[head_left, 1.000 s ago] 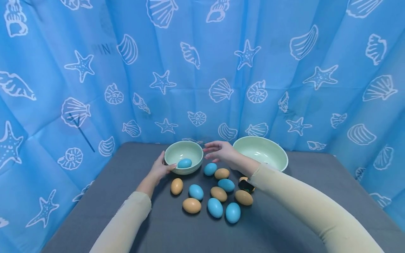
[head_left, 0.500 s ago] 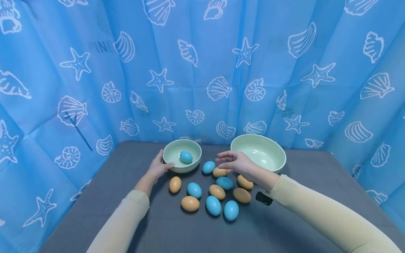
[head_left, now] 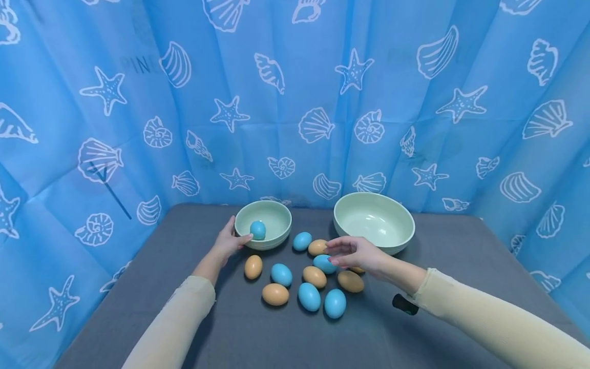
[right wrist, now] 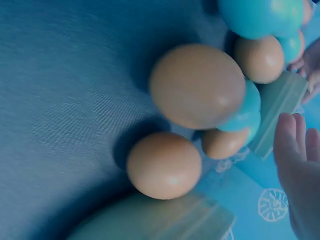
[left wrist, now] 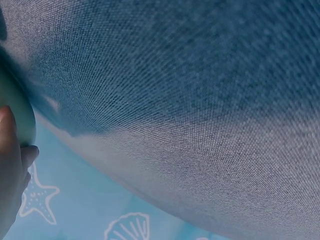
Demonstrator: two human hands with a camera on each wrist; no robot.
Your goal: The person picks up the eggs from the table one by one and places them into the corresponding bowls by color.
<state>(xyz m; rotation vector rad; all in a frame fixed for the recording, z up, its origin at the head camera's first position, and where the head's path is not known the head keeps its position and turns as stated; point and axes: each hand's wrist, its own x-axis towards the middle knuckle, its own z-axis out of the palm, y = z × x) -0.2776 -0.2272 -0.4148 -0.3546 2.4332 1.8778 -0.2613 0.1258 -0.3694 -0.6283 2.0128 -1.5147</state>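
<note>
My left hand (head_left: 225, 244) holds the small pale green bowl (head_left: 278, 221) at its left side, thumb over the rim. One blue egg (head_left: 258, 230) lies inside it. My right hand (head_left: 361, 256) hovers over the right side of the egg group with fingers loosely bent and nothing in them. Nearest to its fingertips are a blue egg (head_left: 322, 263) and a brown egg (head_left: 317, 248). The right wrist view also shows this hand (right wrist: 300, 170) apart from the brown eggs (right wrist: 197, 86). In the left wrist view only part of the left hand (left wrist: 11, 170) against the bowl shows.
A larger pale green bowl (head_left: 375, 225) stands at the back right. Several blue and brown eggs lie loose in front of the bowls, among them a blue egg (head_left: 335, 303) nearest the front. A blue shell-patterned curtain (head_left: 286, 102) hangs behind the grey table (head_left: 258, 338).
My right hand has moved right and toward the front, away from the small bowl. The blue egg has rolled about inside that bowl. My left hand keeps its hold.
</note>
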